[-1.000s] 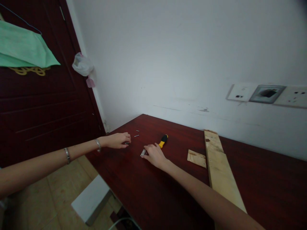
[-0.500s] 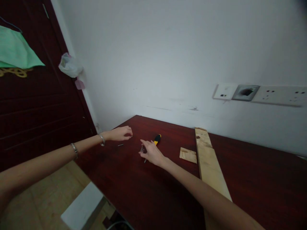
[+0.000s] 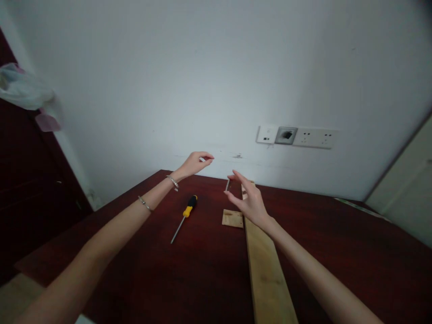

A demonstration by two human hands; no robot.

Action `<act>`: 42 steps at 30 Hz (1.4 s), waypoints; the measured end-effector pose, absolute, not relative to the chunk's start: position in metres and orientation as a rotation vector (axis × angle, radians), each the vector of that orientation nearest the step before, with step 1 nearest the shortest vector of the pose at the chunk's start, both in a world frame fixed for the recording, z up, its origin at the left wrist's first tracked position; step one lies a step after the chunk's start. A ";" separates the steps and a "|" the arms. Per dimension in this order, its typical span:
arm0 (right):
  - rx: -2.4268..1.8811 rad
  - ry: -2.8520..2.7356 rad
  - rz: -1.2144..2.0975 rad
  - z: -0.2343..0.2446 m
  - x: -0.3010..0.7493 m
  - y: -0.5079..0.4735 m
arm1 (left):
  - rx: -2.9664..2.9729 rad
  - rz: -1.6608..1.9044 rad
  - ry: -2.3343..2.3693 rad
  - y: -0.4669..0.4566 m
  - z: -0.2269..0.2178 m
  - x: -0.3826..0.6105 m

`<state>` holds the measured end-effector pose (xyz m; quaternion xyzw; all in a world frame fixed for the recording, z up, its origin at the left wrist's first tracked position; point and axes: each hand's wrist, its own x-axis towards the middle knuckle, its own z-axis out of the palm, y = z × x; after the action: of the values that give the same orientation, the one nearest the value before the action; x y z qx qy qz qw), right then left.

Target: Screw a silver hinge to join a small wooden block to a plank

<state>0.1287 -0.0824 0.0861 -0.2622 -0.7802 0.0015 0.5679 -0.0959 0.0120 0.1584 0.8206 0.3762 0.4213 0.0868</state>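
My right hand (image 3: 249, 200) is raised above the table, thumb and fingers curved around a small thin pale piece (image 3: 227, 185), gripped by its ends; its exact kind is unclear. My left hand (image 3: 195, 164) hovers to the left, thumb and fingertips pinched together; whatever may be between them is too small to make out. Below the hands a screwdriver (image 3: 188, 211) with a black and yellow handle lies on the dark red table (image 3: 202, 279), its tip towards me. Beyond the right hand and partly behind it, a long wooden board (image 3: 266, 270) lies beside a small square wood piece (image 3: 232, 218).
A white wall (image 3: 202, 90) with a row of sockets (image 3: 297, 137) rises behind the table. On the left, a plastic bag (image 3: 25, 87) hangs by a dark red door (image 3: 30, 189). A pale panel (image 3: 405, 180) stands at the right.
My view has swung to the right. Both hands have risen from near the tabletop; the right hand has moved from beside the screwdriver to over the wood, keeping the small piece.
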 end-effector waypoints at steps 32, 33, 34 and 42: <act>-0.627 -1.896 0.155 0.106 0.187 -0.084 | 1.344 0.954 0.542 -0.045 0.127 0.001; -0.637 -1.896 0.185 0.106 0.187 -0.084 | 1.348 0.969 0.555 -0.047 0.128 0.002; -0.642 -1.883 0.234 0.105 0.186 -0.083 | 1.359 0.983 0.569 -0.047 0.128 0.002; -0.744 -1.509 0.831 0.103 0.182 -0.072 | 1.564 1.070 0.678 -0.042 0.119 0.002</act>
<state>0.1815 -0.0718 0.1029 -0.3197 -0.6486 0.3573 0.5912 0.0023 -0.0424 0.1193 0.6567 0.2844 0.4491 0.5349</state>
